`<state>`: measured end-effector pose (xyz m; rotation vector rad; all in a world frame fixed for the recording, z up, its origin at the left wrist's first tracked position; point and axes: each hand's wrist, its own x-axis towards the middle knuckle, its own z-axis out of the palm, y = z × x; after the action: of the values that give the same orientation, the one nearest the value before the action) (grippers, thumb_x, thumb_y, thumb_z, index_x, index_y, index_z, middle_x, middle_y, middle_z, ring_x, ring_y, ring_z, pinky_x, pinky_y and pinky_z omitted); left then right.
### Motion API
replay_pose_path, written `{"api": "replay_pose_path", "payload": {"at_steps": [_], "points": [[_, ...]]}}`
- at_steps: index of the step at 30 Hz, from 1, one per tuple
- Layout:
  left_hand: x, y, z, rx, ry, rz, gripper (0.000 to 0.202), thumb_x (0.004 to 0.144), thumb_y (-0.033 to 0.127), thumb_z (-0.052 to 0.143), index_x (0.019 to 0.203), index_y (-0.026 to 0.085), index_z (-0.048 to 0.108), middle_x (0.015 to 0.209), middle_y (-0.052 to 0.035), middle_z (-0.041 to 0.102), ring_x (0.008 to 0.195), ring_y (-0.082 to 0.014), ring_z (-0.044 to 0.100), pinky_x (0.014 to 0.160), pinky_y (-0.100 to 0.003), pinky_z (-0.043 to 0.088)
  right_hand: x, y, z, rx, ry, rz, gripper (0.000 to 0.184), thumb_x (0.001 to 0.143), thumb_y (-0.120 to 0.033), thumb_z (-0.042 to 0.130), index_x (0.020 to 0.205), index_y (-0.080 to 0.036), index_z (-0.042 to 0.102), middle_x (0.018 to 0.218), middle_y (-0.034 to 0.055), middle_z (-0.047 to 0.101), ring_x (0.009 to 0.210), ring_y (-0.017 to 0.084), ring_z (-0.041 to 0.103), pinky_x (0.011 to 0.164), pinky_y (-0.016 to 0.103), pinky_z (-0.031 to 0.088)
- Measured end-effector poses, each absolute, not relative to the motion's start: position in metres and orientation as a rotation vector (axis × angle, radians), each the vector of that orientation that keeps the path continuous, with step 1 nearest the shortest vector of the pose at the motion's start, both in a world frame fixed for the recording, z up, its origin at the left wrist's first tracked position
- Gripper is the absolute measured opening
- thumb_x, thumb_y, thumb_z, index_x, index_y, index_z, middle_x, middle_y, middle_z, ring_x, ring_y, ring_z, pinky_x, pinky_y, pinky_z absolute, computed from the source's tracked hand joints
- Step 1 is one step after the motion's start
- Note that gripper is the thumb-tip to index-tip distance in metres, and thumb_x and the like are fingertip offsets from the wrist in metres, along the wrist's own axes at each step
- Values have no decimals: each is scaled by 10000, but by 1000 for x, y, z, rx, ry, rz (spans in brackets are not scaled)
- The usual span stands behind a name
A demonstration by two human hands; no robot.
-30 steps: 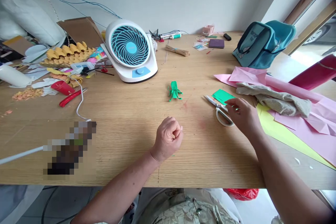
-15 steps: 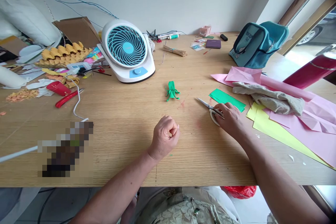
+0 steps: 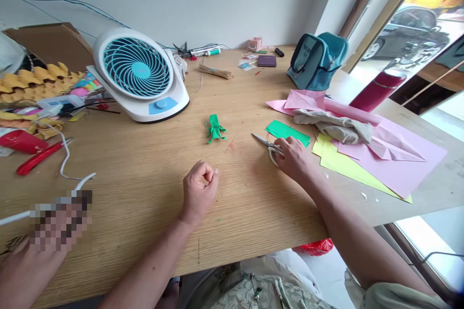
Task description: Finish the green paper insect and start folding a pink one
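My left hand (image 3: 198, 189) rests on the wooden table (image 3: 145, 188) curled into a loose fist, with nothing visible in it. My right hand (image 3: 294, 158) lies over the handles of the white-handled scissors (image 3: 267, 145), fingers closed around them; the blades point left. A green paper rectangle (image 3: 287, 132) lies just beyond the scissors. A small green folded paper insect (image 3: 215, 128) sits on the table ahead of my left hand.
A white and blue desk fan (image 3: 139, 75) stands at the back left. Pink paper sheets (image 3: 384, 147), a yellow sheet (image 3: 344, 164) and a grey cloth (image 3: 335, 128) lie right. A teal bag (image 3: 315, 60) and a red bottle (image 3: 375, 91) stand behind. Another person's hand (image 3: 21, 270) is at lower left.
My right hand moved from the green paper onto the scissors' handles. The camera view swung to the right; my left fist stayed put.
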<state>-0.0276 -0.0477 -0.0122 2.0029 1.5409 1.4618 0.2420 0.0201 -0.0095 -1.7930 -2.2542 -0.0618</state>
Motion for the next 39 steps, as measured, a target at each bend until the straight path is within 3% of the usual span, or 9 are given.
{"api": "replay_pose_path", "payload": {"at_steps": [10, 18, 28, 33, 37, 39], "points": [[-26, -48, -15, 2085, 1514, 1434, 356, 859, 75, 541, 635, 213, 301, 616, 62, 331, 581, -106, 355, 603, -241, 310, 299, 59, -4, -1899, -1805, -336, 280, 838, -251, 553, 1076, -166, 672, 962, 145, 638, 873, 290, 566, 777, 379, 437], [-25, -46, -18, 2145, 1466, 1396, 366, 876, 80, 530, 646, 218, 282, 619, 61, 326, 591, -111, 368, 630, -247, 332, 327, 91, -20, -2003, -1935, -301, 282, 800, -211, 551, 1029, -155, 704, 1012, 156, 659, 938, 299, 586, 871, 408, 451], [-27, -46, -19, 2188, 1439, 1386, 375, 890, 84, 540, 647, 214, 286, 620, 61, 320, 586, -109, 359, 617, -241, 327, 334, 82, -1, -1901, -1801, -230, 242, 867, -253, 541, 1009, -181, 724, 1056, 120, 713, 930, 271, 638, 805, 354, 473], [-24, -46, -20, 2183, 1425, 1380, 373, 882, 76, 533, 645, 216, 283, 614, 61, 320, 587, -111, 362, 618, -247, 325, 380, 124, 25, -2056, -1619, -134, 273, 874, -218, 568, 1105, -144, 694, 978, 119, 730, 795, 201, 590, 748, 318, 411], [-22, -47, -20, 2158, 1438, 1377, 361, 880, 80, 518, 642, 218, 284, 615, 58, 330, 591, -115, 367, 616, -256, 320, 403, 167, 25, -2120, -1598, -113, 337, 806, -205, 647, 1093, -31, 670, 866, 169, 703, 667, 162, 473, 680, 341, 353], [-20, -47, -20, 2132, 1440, 1369, 356, 875, 81, 507, 642, 220, 278, 615, 57, 328, 591, -117, 368, 611, -259, 316, 408, 182, 23, -2077, -1614, -153, 361, 842, -258, 604, 1049, 32, 661, 856, 211, 681, 639, 142, 451, 648, 352, 328]]}}
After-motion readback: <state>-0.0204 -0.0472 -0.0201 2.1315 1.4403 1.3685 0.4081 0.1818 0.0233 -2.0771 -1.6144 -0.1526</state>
